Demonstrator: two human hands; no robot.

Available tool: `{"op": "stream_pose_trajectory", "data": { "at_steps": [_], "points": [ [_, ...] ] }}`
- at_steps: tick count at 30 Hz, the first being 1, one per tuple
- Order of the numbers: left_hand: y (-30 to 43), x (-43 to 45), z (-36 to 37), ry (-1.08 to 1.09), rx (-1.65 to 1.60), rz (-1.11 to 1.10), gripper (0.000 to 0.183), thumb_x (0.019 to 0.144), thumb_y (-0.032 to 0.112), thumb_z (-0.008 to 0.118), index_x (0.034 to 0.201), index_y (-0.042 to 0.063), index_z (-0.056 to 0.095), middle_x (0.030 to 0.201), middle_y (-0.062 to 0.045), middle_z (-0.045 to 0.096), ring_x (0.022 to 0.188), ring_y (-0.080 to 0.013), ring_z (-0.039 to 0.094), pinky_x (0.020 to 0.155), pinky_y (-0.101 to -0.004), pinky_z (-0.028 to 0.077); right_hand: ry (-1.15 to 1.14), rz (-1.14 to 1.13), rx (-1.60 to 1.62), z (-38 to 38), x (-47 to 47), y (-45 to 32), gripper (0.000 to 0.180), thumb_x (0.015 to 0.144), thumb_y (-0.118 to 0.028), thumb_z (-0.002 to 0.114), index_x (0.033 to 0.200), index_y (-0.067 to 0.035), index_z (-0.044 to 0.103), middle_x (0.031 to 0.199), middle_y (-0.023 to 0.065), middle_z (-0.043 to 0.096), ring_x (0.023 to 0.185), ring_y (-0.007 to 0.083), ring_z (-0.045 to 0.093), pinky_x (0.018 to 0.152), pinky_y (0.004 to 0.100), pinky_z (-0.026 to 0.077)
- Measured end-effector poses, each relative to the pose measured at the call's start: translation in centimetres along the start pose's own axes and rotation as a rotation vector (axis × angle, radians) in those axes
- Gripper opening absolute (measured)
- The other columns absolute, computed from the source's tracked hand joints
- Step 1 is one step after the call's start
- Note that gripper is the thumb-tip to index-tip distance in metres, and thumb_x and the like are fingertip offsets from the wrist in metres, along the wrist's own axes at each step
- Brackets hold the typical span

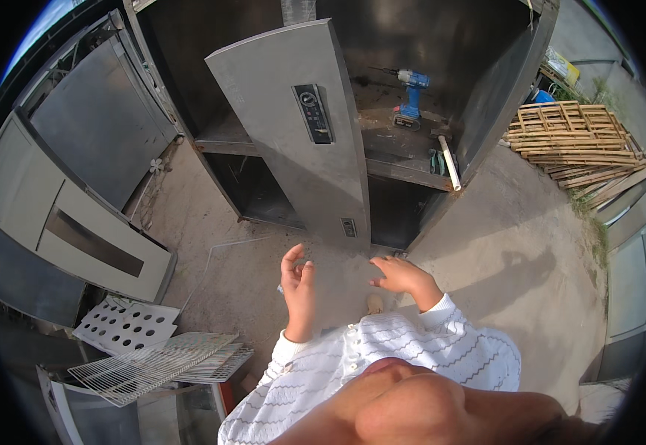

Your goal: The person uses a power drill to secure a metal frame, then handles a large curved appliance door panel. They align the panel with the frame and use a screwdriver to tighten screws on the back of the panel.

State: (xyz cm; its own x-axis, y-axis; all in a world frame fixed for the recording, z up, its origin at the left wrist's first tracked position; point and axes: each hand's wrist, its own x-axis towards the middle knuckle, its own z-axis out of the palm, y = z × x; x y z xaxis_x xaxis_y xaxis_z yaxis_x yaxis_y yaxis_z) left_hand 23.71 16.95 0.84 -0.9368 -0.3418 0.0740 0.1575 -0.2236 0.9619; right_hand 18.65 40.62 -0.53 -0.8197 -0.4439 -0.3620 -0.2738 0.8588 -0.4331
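My left hand (299, 281) is raised in front of me with its fingers curled apart and nothing in it. Close by, my right hand (403, 278) also holds nothing, thumb and fingers spread. Just beyond both hands a tall grey metal panel (300, 111) leans against a metal cabinet (445, 183); whether any fingertip touches it, I cannot tell. A black control plate with a dial (313, 114) is set into its upper part, and a smaller dark plate (348, 227) sits near its lower end. On the cabinet shelf stands a blue cordless drill (410, 97), bit pointing left.
A hammer with a pale handle (449, 161) and green-handled pliers (437, 162) lie on the shelf's right side. Stacked wooden slats (576, 139) stand right. At left are an appliance door panel (103, 233), a perforated white board (125, 324) and wire racks (156, 364).
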Motion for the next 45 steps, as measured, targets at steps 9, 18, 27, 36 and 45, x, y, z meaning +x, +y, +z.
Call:
{"op": "stream_pose_trajectory", "data": {
  "at_steps": [9,18,27,36,45],
  "points": [
    [-1.8,8.5,11.5,0.096,0.089,0.019,0.04,0.09,0.002,0.054,0.13,0.002,0.049,0.119,-0.002,0.047,0.082,-0.0044,0.044,0.077,-0.0193,0.04,0.131,-0.024,-0.027,-10.9,6.9,10.0,0.058,0.087,-0.033,0.066,0.135,-0.007,0.047,0.124,0.021,0.056,0.117,0.0379,0.054,0.099,0.0445,0.044],
    [0.0,16.7,12.1,0.146,0.159,0.196,0.041,0.088,-0.002,0.052,0.129,0.0,0.05,0.12,-0.001,0.049,0.08,-0.0036,0.045,0.08,-0.0199,0.043,0.328,-0.222,0.146,-15.9,13.4,8.6,0.045,0.091,-0.026,0.062,0.13,-0.006,0.051,0.119,0.0179,0.058,0.109,0.0365,0.057,0.093,0.0417,0.047],
    [0.8,21.7,14.4,0.103,0.19,0.274,0.039,0.09,-0.004,0.051,0.129,-0.002,0.049,0.124,-0.003,0.049,0.083,-0.0041,0.048,0.084,-0.0224,0.046,1.138,-0.569,0.386,-27.0,20.0,7.5,0.022,0.091,-0.012,0.062,0.112,-0.005,0.062,0.113,0.0104,0.062,0.096,0.0274,0.064,0.081,0.0353,0.051],
    [-0.4,25.5,15.4,0.367,0.443,0.438,0.034,0.093,-0.003,0.048,0.127,-0.001,0.049,0.122,-0.005,0.053,0.086,-0.0073,0.05,0.084,-0.0239,0.045,1.333,-0.828,0.952,-37.0,34.8,5.2,0.015,0.094,-0.008,0.058,0.108,-0.002,0.062,0.092,0.0029,0.064,0.084,0.0116,0.059,0.077,0.0252,0.047],
    [0.1,30.3,20.6,0.57,0.73,0.804,0.031,0.101,0.015,0.049,0.13,0.007,0.044,0.122,-0.006,0.054,0.109,-0.0139,0.052,0.098,-0.0281,0.04,0.901,-0.962,1.161,-37.8,46.6,1.4,0.011,0.09,-0.005,0.061,0.101,-0.002,0.063,0.094,0.0081,0.066,0.081,0.0155,0.063,0.07,0.0257,0.049]
  ]
}}
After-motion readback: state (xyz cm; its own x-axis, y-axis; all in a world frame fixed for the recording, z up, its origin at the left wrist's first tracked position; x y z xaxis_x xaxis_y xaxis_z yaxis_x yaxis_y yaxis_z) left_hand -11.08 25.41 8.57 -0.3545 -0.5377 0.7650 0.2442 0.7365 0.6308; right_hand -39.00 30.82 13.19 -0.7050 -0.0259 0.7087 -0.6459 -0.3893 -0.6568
